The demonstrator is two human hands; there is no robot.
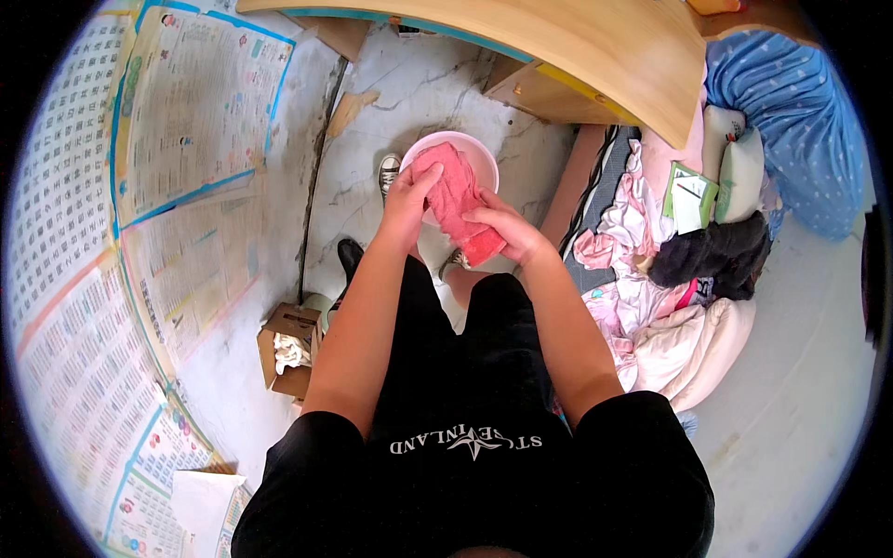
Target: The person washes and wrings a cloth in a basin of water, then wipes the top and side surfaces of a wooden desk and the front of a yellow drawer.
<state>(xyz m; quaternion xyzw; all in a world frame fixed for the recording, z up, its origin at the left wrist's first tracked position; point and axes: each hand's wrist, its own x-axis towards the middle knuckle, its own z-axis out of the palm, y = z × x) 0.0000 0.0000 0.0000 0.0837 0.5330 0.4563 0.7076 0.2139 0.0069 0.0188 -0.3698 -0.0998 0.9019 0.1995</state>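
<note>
A pinkish-red towel, bunched lengthwise, is stretched between my two hands above a pale pink basin on the floor. At the towel's left edge my left hand grips it, thumb on top. Lower down, my right hand pinches the other end, with its fingers partly hidden under the cloth. The towel covers much of the basin, so what the basin holds cannot be made out.
Beyond the basin stands a wooden desk. To the right, a bed carries rumpled pink bedding, a black fluffy item and pillows. An open cardboard box sits at left, near the poster-covered wall. My shoe is beside the basin.
</note>
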